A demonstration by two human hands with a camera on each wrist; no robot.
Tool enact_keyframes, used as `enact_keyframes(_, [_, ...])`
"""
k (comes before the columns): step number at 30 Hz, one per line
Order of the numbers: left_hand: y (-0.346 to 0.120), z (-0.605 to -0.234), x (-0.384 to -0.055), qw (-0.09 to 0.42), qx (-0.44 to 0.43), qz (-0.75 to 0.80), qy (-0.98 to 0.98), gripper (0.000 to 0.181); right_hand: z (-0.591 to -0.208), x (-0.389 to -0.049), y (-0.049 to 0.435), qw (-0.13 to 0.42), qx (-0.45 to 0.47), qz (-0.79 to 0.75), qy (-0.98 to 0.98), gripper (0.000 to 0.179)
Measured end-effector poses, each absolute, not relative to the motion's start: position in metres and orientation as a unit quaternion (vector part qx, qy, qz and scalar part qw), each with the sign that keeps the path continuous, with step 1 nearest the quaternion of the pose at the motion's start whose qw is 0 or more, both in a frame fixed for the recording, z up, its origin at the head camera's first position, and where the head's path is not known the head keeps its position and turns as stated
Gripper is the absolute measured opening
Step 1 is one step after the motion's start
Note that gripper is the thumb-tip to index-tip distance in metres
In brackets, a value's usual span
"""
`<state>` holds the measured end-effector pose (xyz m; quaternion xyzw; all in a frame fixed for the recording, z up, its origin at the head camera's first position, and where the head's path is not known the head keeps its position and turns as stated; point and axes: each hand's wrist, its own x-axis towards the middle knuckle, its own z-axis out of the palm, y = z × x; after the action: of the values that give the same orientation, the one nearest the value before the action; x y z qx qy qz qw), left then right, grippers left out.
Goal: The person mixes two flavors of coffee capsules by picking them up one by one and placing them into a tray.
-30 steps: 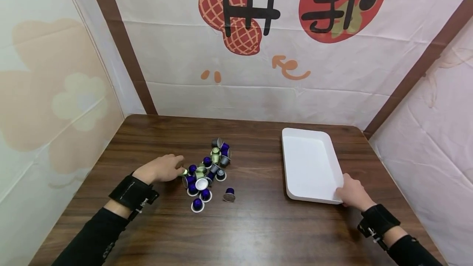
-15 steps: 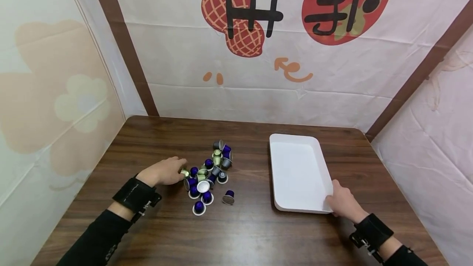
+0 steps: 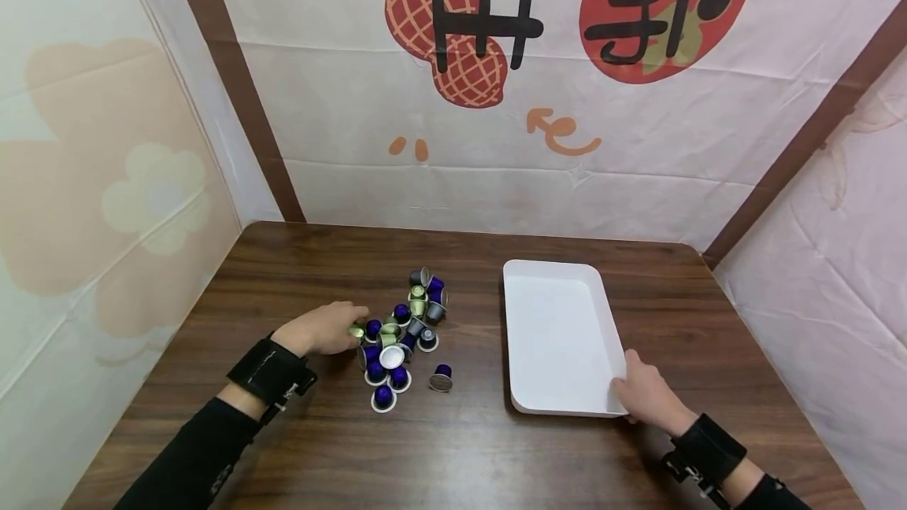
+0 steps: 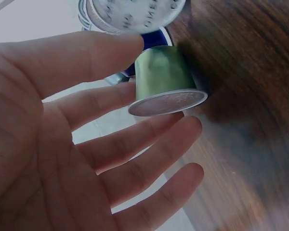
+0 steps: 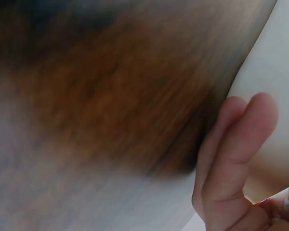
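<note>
My left hand reaches the left edge of a pile of coffee capsules. In the left wrist view, a green coffee capsule sits beside the thumb tip, its foil face toward the lower fingers. The fingers are long and spread, and the index fingertip is hidden behind the capsule. At the near right corner of a shallow white tray, my right hand grips the rim. The right wrist view has two of its bent fingers against the tray's side.
One dark blue capsule stands apart, right of the pile. Bare brown wooden table lies between pile and tray. A printed fabric wall rises behind the table, with more fabric at both sides.
My right hand has slid the tray leftward and nearer, closer to the pile. The left hand has stayed almost in place beside the green capsule.
</note>
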<state>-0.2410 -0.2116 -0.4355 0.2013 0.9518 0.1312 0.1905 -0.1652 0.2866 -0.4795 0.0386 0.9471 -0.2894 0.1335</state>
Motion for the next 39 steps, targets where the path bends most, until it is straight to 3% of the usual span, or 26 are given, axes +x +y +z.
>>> enact_keyframes(15, [-0.21, -0.445, -0.251, 0.165, 0.208, 0.088, 0.96, 0.04, -0.48, -0.159, 0.273, 0.137, 0.037, -0.307, 0.941, 0.036])
enact_keyframes(24, [-0.209, -0.427, -0.251, 0.133, 0.193, 0.116, 0.965, 0.039, -0.479, -0.156, 0.266, 0.124, 0.022, -0.317, 0.94, 0.033])
enact_keyframes(30, [-0.193, -0.419, -0.256, 0.094, 0.216, 0.127, 0.963, 0.02, -0.479, -0.155, 0.265, 0.122, 0.018, -0.323, 0.938, 0.03])
enact_keyframes(39, [-0.154, -0.405, -0.268, 0.086, 0.262, 0.097, 0.956, 0.025, -0.482, -0.154, 0.259, 0.132, 0.011, -0.33, 0.935, 0.03])
